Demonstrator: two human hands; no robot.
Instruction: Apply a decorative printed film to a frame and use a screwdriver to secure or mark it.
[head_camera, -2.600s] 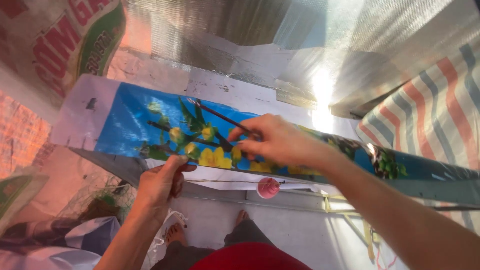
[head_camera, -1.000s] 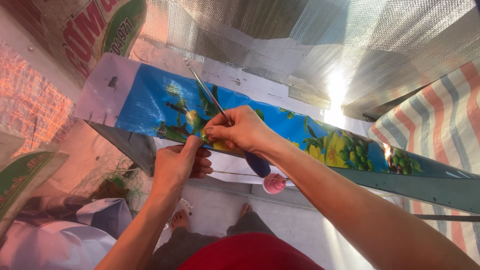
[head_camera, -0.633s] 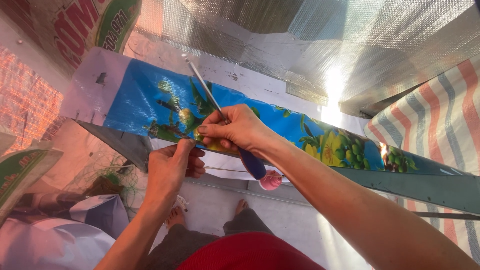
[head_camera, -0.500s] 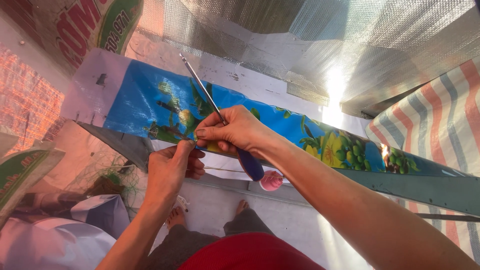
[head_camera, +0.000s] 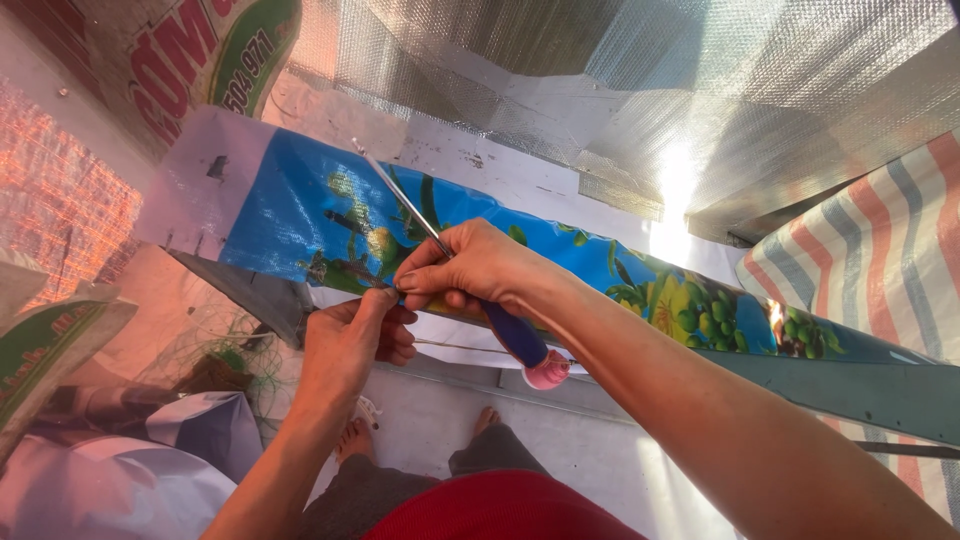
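Two bare hands meet at a blue printed banner (head_camera: 300, 215). Right hand (head_camera: 470, 268) is closed around a screwdriver (head_camera: 520, 340), shaft pointing toward 11 o'clock. Left hand (head_camera: 350, 335), at 7 o'clock, pinches the banner's lower edge just beside it.

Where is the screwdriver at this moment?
Head view, centre: the right hand holds the screwdriver, shaft up-left over the blue sheet, above the left hand.

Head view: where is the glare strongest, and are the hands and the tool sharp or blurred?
Head view: strongest glare on the silver foil sheet, blown out white; right hand, left hand and screwdriver look sharp; wide-lens curving bends the picture edges.
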